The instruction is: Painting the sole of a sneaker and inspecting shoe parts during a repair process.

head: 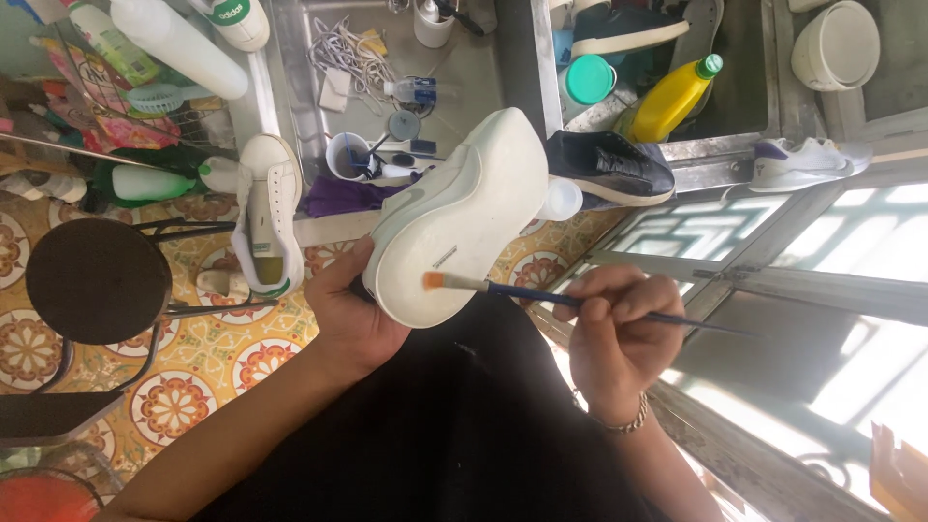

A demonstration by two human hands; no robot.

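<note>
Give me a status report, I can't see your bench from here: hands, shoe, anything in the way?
Left hand grips white sneaker, sole up. Right hand holds paintbrush, orange bristles on the sole's edge. Nothing between brush and shoe.

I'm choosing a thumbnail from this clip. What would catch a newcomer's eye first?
First, the white sneaker at centre, sole turned up, held by the left hand gripping its heel end. Next, the thin paintbrush in the right hand, its orange bristles touching the sole's edge. Behind, a yellow bottle stands out in the metal sink, with a dark shoe on its rim.
</note>
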